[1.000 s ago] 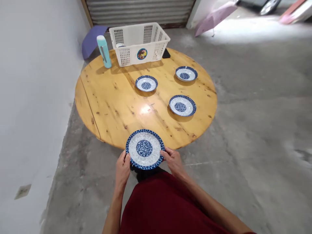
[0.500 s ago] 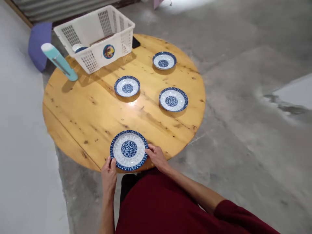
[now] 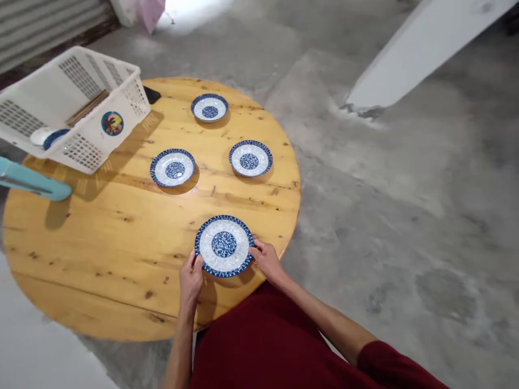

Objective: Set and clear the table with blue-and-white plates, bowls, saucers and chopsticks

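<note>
A blue-and-white plate (image 3: 224, 245) is held between my two hands near the front edge of the round wooden table (image 3: 121, 248). My left hand (image 3: 191, 278) grips its lower left rim, thumb on top. On the opposite side, my right hand (image 3: 267, 262) pinches the right rim. Whether the plate touches the table, I cannot tell. Three more plates of the same pattern lie farther in: a left plate (image 3: 173, 168), a right plate (image 3: 250, 159) and a far plate (image 3: 210, 108).
A white plastic basket (image 3: 121, 100) at the back left holds a blue-rimmed dish and brown sticks. Beside it are a turquoise bottle-like object (image 3: 36, 181) and a black phone-like object (image 3: 152, 95). A white pillar (image 3: 405, 59) rises from the concrete floor (image 3: 385, 227) at right.
The view has swung to the right, so the basket and the three other plates appear farther left. Both my hands keep hold of the plate, which now sits farther from the table's left side.
</note>
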Demonstrator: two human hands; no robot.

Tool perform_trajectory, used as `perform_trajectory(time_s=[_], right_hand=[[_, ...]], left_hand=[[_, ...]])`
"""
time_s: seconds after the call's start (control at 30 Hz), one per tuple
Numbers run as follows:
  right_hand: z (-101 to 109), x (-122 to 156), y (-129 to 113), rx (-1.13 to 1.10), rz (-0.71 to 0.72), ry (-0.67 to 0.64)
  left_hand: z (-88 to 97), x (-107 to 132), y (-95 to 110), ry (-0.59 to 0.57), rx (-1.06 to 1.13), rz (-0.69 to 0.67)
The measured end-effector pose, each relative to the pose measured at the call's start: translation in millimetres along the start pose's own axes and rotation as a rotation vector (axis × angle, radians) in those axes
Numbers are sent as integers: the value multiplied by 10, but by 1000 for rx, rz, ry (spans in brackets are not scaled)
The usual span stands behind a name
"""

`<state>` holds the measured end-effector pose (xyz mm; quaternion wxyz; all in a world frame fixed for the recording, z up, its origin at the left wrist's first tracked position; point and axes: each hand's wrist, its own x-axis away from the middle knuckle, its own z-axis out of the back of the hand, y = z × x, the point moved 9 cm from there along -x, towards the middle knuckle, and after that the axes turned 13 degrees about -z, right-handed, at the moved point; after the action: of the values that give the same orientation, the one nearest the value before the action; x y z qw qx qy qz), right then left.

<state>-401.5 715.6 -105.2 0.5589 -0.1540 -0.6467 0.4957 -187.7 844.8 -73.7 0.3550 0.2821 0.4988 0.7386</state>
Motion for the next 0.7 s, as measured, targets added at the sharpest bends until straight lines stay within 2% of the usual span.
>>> perform_trajectory(time_s=[0.13,0.3,0.47,0.7], right_hand=[[-121,297,219,-109,-68,178],[-345,531,356,-197,-117,272],[-343,406,277,-223,-120,330],[-345,119,170,-272,-134,315]], left_hand=[[50,-162,-82,-161,32,-69],[105,-317,-247,-261,82,-80],[25,-574,-259,-294,78,-117],[-37,-919,-268,-300,25,-124]])
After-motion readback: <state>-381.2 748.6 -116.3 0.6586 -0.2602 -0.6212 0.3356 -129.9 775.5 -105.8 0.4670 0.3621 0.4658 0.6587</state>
